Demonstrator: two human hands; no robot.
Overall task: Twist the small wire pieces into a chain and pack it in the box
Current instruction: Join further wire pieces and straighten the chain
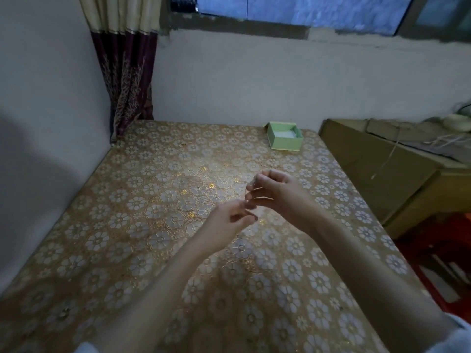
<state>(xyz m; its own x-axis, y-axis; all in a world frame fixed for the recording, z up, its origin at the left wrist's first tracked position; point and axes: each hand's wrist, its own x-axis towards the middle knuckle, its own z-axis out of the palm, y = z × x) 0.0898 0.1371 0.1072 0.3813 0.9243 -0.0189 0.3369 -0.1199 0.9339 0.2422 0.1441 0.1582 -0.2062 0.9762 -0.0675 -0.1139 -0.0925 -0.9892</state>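
Both hands up mid-table so I can twist: right hand pinching thin wire, left hand fingers curled at its end. Box open at 1 o'clock, waiting.

Dim, soft-focus view with warped edges.

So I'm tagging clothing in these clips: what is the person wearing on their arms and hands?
Both hands, left hand and right hand, are bare: no gloves, and no rings, watch or bracelet that I can make out. The forearms are uncovered too. Pale, whitish sleeves show only at the bottom edge, the left sleeve and the right sleeve.
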